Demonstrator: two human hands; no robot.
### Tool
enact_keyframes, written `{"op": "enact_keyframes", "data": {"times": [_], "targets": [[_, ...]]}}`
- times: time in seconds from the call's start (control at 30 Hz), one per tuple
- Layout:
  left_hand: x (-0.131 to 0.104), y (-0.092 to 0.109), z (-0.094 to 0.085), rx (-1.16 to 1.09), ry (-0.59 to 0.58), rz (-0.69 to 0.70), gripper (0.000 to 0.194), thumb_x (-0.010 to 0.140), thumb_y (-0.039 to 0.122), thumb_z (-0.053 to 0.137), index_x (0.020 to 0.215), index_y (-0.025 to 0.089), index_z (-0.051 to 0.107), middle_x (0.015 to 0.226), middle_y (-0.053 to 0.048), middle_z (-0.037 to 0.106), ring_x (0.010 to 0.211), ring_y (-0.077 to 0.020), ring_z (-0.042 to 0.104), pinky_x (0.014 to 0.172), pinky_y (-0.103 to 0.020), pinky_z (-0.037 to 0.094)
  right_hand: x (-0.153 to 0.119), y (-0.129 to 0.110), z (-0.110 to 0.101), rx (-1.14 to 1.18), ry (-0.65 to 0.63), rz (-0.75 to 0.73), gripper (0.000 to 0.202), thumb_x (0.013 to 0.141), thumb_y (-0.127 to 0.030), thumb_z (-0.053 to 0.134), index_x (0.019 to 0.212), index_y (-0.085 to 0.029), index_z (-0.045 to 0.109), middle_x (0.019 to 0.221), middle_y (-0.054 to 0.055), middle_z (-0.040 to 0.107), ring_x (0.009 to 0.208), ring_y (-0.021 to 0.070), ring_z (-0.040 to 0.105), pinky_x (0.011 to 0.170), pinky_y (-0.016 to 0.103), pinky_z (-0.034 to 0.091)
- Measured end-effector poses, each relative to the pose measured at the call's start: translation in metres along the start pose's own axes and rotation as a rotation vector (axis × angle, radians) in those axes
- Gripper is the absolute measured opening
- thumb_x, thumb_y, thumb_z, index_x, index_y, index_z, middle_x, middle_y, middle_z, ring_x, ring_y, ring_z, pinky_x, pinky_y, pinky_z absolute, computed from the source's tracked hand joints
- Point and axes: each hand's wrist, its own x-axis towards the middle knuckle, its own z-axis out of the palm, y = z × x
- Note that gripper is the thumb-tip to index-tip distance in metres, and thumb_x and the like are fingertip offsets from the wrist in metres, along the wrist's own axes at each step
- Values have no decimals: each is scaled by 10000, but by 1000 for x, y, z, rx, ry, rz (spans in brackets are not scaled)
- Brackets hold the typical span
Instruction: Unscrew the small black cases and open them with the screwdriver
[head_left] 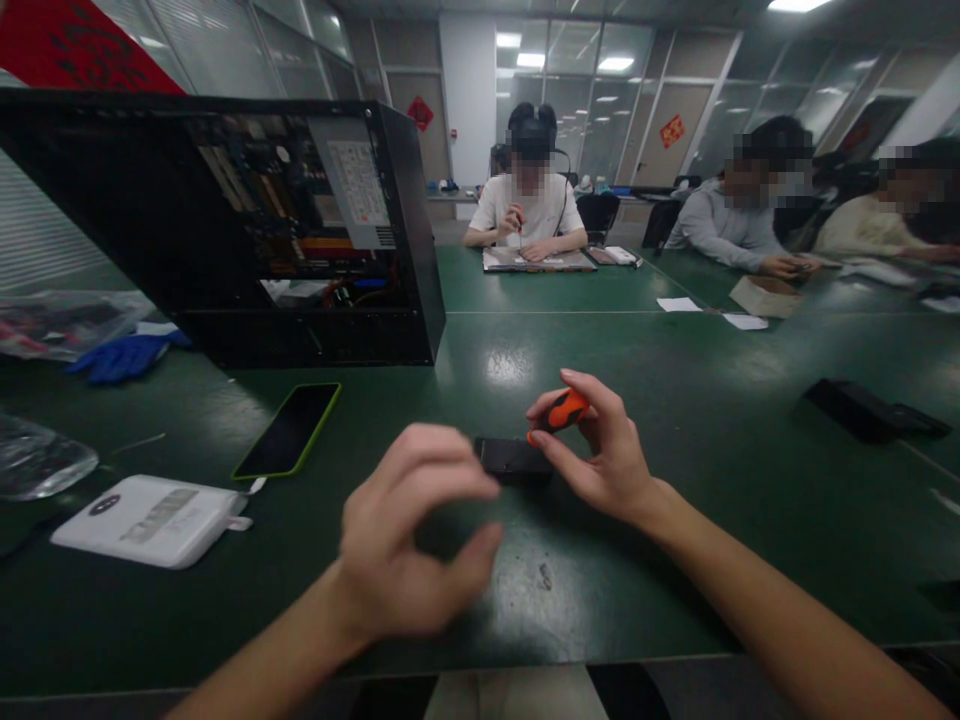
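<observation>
My right hand point(600, 450) is closed round the orange and black handle of a screwdriver point(566, 410); its shaft cannot be made out. Just below that handle, a small black box-shaped part point(514, 460) lies on the green table point(600, 610), partly covered by my right fingers. My left hand point(420, 530), slightly blurred, hovers to the left of the black part. Its thumb and fingers are apart in a C shape, with nothing between them.
An opened black computer case point(405, 240) stands at the back left. Left of my hands lie a phone point(289, 430) with a green edge, a white power bank point(150, 520) and a blue glove point(124, 355). A black object point(862, 410) rests at right. Several people sit across the table.
</observation>
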Motion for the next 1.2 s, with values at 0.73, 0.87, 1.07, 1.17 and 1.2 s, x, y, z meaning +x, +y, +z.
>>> {"op": "enact_keyframes", "data": {"times": [0.73,0.87,1.07,1.17,1.2], "targets": [[58,-87,72,-176,-415,-73,255,916,263,739,1164,214,705,1149,-57,723,1059,-234,694,953,-366,559,36,-17,0,-299,-118,-39,542,911,-190,685,1412,-235,481,1033,50,677,873,198,638,819,386,569],[55,-89,73,-153,-446,-113,236,934,301,718,1149,203,713,1130,-68,743,1039,-253,715,920,-386,585,54,-13,8,-386,-170,-105,515,980,-286,669,1447,-210,466,1124,83,693,898,205,621,853,386,564],[55,-90,70,-104,-420,-41,322,890,279,754,1203,232,699,1159,-52,743,1057,-260,708,949,-396,578,47,-1,14,-287,-112,-19,543,1013,-284,608,1513,-227,405,1272,101,653,1028,195,648,960,377,555],[55,-92,70,-87,-420,-39,321,888,301,760,1194,227,700,1146,-56,737,1049,-263,705,928,-390,579,41,5,12,-208,-116,32,568,1009,-279,585,1535,-234,376,1258,84,655,995,170,658,942,356,559],[55,-93,71,-85,-422,-40,310,896,307,753,1190,225,698,1138,-57,735,1042,-261,704,919,-386,579,40,6,12,-200,-116,34,567,1002,-277,588,1531,-235,386,1231,75,662,980,167,654,928,351,561]]}}
